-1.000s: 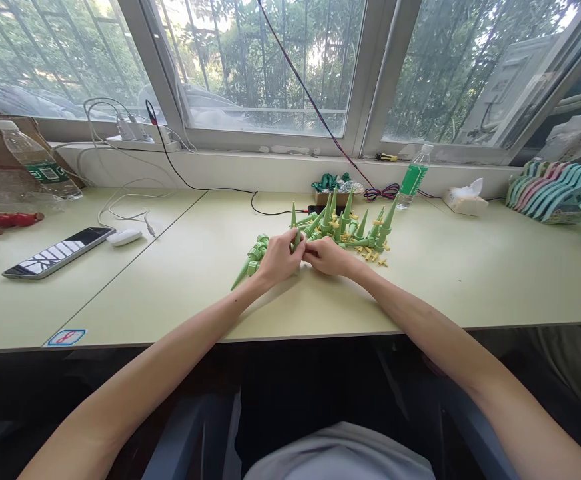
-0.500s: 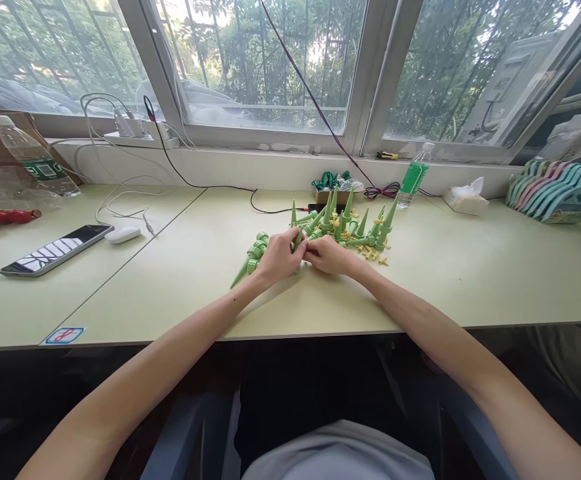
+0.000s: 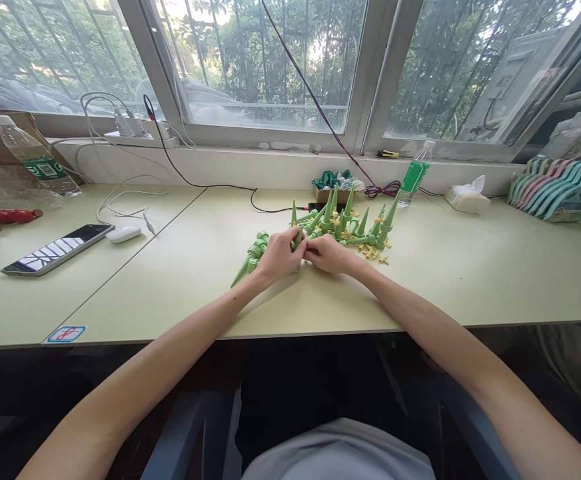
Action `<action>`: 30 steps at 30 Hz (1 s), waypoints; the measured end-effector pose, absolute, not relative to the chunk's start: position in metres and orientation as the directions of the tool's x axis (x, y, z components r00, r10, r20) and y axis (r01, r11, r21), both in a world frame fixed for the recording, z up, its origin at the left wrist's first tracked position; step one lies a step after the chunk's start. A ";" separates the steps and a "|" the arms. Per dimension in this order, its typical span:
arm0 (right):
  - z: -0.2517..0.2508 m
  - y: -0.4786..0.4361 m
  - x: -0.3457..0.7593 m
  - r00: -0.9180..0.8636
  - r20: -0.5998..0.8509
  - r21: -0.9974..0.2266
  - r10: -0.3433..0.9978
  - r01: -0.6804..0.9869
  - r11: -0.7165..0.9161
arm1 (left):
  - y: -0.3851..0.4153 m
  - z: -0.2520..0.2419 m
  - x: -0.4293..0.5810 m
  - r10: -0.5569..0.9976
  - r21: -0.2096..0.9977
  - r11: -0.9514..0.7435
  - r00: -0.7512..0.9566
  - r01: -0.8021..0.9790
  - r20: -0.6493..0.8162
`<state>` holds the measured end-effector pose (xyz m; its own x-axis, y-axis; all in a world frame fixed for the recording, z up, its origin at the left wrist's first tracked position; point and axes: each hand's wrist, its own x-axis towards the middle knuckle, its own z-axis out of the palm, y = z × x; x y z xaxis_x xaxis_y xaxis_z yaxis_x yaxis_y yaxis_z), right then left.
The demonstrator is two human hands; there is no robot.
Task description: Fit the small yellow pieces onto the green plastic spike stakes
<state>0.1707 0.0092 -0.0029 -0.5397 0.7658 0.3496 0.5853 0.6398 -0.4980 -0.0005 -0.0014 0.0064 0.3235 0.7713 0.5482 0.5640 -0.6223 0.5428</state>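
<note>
My left hand [image 3: 280,255] is closed around a green plastic watering spike [image 3: 298,236], whose pointed tip sticks up above the fingers. Pressed against it, the closed fingertips of my right hand [image 3: 329,253] meet the left fingers at the spike's lower end; whatever they pinch is hidden. Just beyond both hands lies a heap of similar green spikes [image 3: 387,227], several standing point up. Small yellow cross-shaped pieces [image 3: 383,261] are scattered at its right front and among the spikes. Beside my left hand more green spikes [image 3: 254,252] lie in a row.
Behind the heap is a small box [image 3: 323,196] with green wrappings. A water bottle [image 3: 415,175], tissue pack [image 3: 467,198] and pastel hangers [image 3: 553,190] stand along the back right. To the left are a phone [image 3: 58,249], white mouse [image 3: 123,234], cables and red cylindrical pieces [image 3: 20,216].
My hands hold nearly the same pose at the spike. At the far right edge, part of another person's hand near the hangers has gone out of view.
</note>
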 end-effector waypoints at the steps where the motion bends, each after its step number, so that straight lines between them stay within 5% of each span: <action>1: -0.003 0.009 0.171 -0.539 0.346 -0.500 0.768 0.586 0.637 | -0.001 0.006 -0.001 0.771 0.543 -0.623 0.323 0.563 0.550; 30: 0.000 0.009 0.172 -0.556 0.333 -0.514 0.762 0.570 0.641 | -0.002 0.009 -0.001 0.767 0.534 -0.630 0.345 0.564 0.541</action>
